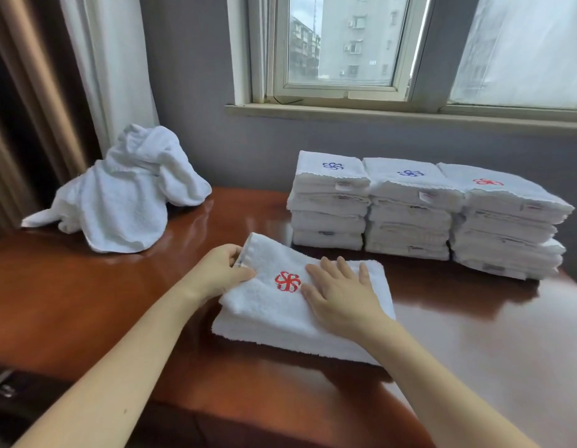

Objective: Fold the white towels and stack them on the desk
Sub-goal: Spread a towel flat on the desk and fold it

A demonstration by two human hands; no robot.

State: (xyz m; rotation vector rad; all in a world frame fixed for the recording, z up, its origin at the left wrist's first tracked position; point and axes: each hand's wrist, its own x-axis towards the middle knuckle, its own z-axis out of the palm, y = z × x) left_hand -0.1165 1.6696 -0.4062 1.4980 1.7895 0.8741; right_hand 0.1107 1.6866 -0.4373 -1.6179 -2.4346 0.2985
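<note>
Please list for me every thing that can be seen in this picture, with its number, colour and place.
towel with red emblem: one, white, desk front centre
stacks of folded towels: three, white, side by side at desk's back right
heap of unfolded towels: one, white, desk's back left
desk: one, glossy reddish brown
window: one, pale frame, wall behind
curtain: one, white, far left
left hand: one, grips the towel's left edge
right hand: one, lies flat on the towel

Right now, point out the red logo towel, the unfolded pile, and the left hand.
red logo towel (274,315), head view, cloth below the logo
unfolded pile (125,202), head view, its middle
left hand (220,273), head view, back of the hand
</note>
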